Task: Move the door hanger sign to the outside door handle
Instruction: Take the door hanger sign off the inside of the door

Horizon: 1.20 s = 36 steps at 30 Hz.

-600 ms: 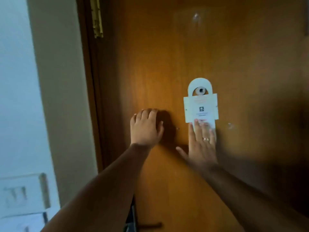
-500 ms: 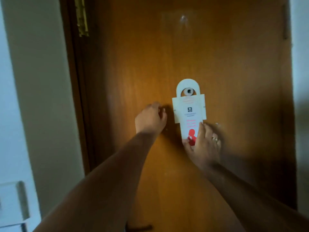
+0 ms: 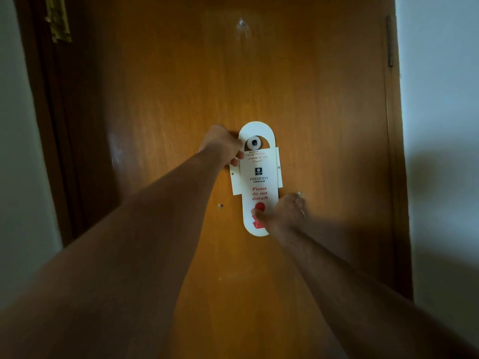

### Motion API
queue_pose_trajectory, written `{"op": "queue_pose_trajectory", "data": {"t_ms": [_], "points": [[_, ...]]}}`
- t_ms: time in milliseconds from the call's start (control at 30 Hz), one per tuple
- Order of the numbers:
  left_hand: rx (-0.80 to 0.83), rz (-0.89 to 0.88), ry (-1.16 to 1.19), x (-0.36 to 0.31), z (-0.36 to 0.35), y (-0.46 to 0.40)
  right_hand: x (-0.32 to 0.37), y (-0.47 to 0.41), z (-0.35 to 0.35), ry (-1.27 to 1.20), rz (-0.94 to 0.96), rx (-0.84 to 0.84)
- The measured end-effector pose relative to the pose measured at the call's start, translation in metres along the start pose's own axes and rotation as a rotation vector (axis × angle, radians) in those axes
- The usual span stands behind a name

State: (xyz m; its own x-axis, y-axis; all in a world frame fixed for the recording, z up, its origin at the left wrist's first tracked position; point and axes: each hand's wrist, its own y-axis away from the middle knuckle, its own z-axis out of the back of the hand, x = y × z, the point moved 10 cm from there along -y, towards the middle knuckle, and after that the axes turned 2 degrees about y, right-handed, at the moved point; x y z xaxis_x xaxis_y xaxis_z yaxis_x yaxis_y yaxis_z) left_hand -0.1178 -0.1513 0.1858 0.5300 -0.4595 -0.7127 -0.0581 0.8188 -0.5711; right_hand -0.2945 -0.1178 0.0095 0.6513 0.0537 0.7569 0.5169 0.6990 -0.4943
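Head view: we find the sign (image 3: 259,182) hanging by its top loop on a small round peg (image 3: 253,143) on the inner face of the door (image 3: 324,125), with a flat card holder (image 3: 278,167) behind it. No handle shows in frame.

Risks, as we judge them. The loop fits closely round the peg; a straight downward or outward pull could catch the loop and crease or tear the card (it looks thin and stiff). Lifting with one end pinned could bow it. A weak pinch at the bottom could let it drop once the loop clears. The holder behind might snag an edge.

Left hand (image 3: 223,147): arm extended, fingers curled at the sign's upper left edge beside the loop. We judge it to be grasping that edge, though the fingertips are hidden behind the hand.

Right hand (image 3: 282,215): arm reaching up from lower right, thumb laid across the red figure on the lower front, fingers behind or beside the right edge. It appears to pinch the sign's lower end; the outline is blurred. A ring (image 3: 302,213) shows on one finger.
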Motion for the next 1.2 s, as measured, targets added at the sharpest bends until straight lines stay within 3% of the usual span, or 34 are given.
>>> {"op": "queue_pose_trajectory", "data": {"t_ms": [133, 300, 500, 800, 1200], "points": [[-0.013, -0.003, 0.013, 0.005, 0.002, 0.005, -0.001, -0.004, -0.004, -0.073, 0.047, 0.083], [0.009, -0.101, 0.116, -0.006, 0.028, 0.014, 0.009, -0.02, 0.017, -0.424, 0.135, 0.23], [0.11, -0.171, 0.067, -0.004, 0.041, 0.034, 0.037, -0.011, 0.035, -0.493, 0.268, 0.352], [0.35, 0.007, 0.209, 0.134, 0.001, 0.12, -0.007, 0.052, -0.027, -0.506, 0.186, 0.524], [0.21, 0.126, 0.351, 0.244, 0.012, 0.187, -0.03, 0.13, -0.11, -0.485, 0.133, 0.7]]}}
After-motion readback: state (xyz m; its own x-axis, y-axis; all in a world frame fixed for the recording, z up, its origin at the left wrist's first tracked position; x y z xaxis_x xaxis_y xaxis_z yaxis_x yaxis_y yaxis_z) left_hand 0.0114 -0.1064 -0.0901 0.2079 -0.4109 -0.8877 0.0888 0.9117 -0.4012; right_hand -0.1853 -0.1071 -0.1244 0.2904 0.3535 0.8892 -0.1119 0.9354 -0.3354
